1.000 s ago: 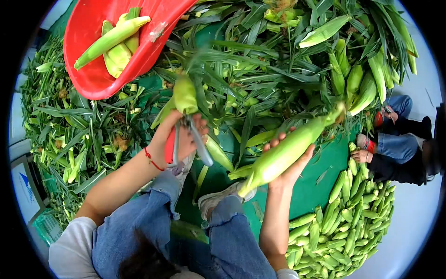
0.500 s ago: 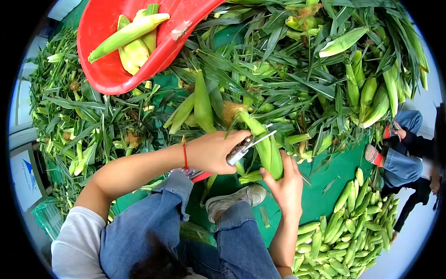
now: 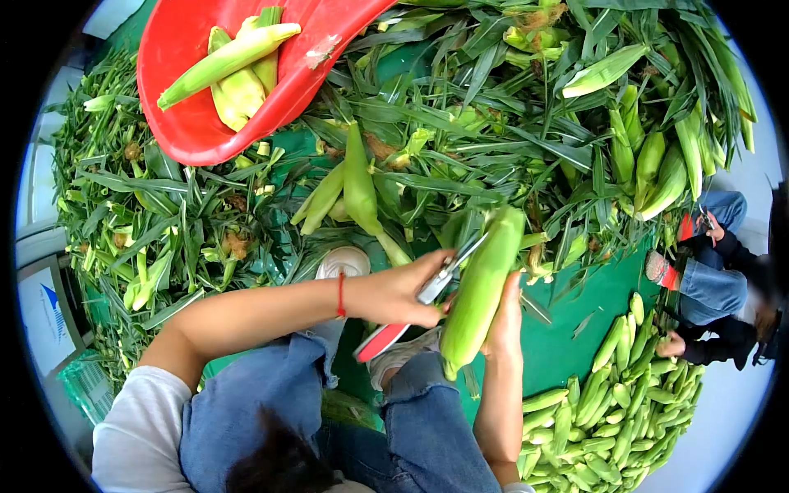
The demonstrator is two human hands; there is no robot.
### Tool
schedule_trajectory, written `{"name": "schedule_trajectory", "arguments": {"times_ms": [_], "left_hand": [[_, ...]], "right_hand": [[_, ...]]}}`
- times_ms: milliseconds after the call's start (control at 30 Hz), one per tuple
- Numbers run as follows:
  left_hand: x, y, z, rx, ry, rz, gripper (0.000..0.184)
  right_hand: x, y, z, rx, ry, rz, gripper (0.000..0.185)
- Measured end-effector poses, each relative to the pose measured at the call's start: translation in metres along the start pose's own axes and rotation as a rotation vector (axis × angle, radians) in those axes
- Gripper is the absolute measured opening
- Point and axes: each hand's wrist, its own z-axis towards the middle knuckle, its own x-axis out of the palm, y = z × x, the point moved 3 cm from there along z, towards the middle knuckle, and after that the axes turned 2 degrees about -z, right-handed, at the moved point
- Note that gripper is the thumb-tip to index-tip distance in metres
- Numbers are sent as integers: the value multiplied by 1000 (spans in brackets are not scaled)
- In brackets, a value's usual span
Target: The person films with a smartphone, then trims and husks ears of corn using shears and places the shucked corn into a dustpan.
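Observation:
My left hand, with a red string at the wrist, is closed around pruning shears with red grips. Their blades point up and to the right, against the side of a green corn ear or just in front of it; I cannot tell if they touch. The ear of corn, still in its husk, lies slantwise in my right hand. That hand grips it from the right side, and its fingers are partly hidden behind the ear.
A red plastic scoop-like container holds several corn ears. Leaves and husks spread across the green floor. Trimmed ears are heaped at lower right, where another person's hand reaches in. My shoe is below the shears.
The ear has turned and lies more fully in view; its brown silk and stalk end no longer show on it. My left hand has shifted slightly down. The other person's hand has come over the heap.

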Motion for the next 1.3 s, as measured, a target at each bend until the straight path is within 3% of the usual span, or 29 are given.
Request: {"name": "schedule_trajectory", "arguments": {"times_ms": [67,133,167,267,300,333,400,567,667,767,867,900,967,1000,1033,1133,1200,1300], "left_hand": [[-14,-26,11,119,-208,377,67],[-22,-28,17,-98,-263,104,59],[-32,-29,21,96,-424,24,56],[-56,-46,19,191,-561,-88,54],[-51,-52,14,161,-528,-43,55],[-44,-55,12,202,-464,-114,53],[-38,-55,11,197,-472,105,49],[-42,-52,7,4,-391,-260,43],[-43,-61,-1,4,-385,-233,36],[-45,-50,-2,86,-430,-36,41],[-38,-42,3,51,-435,-25,43],[-34,-40,4,25,-433,4,43],[-26,-39,4,2,-419,122,44],[-26,-39,4,6,-434,102,44],[-28,-38,3,12,-454,84,44],[-33,-33,1,55,-522,-80,43],[-34,-36,-1,75,-569,-226,39],[-41,-39,-9,-66,-652,-383,48]], "right_hand": [[8,3,-4,104,-5,-146,78],[2,6,-2,133,128,159,81],[-2,10,-4,64,161,84,73],[7,19,-10,-161,91,-230,60],[12,22,-12,-228,44,-353,58],[15,22,-6,-463,-26,-603,51],[18,18,-8,-405,-7,-870,48],[21,16,-14,-537,-139,-1120,57],[23,14,-12,-519,-102,-1150,59],[29,6,-5,-616,-77,-1162,56],[37,14,-6,-838,-207,-1245,49],[42,22,-10,-824,-244,-1189,31],[49,28,-3,-769,-168,-1262,24],[53,31,2,-744,-128,-1295,22],[62,38,5,-860,-141,-1319,18],[62,42,7,-825,-136,-1289,16],[46,36,4,-786,-141,-1112,14],[27,23,-4,-687,-191,-875,16]]}}
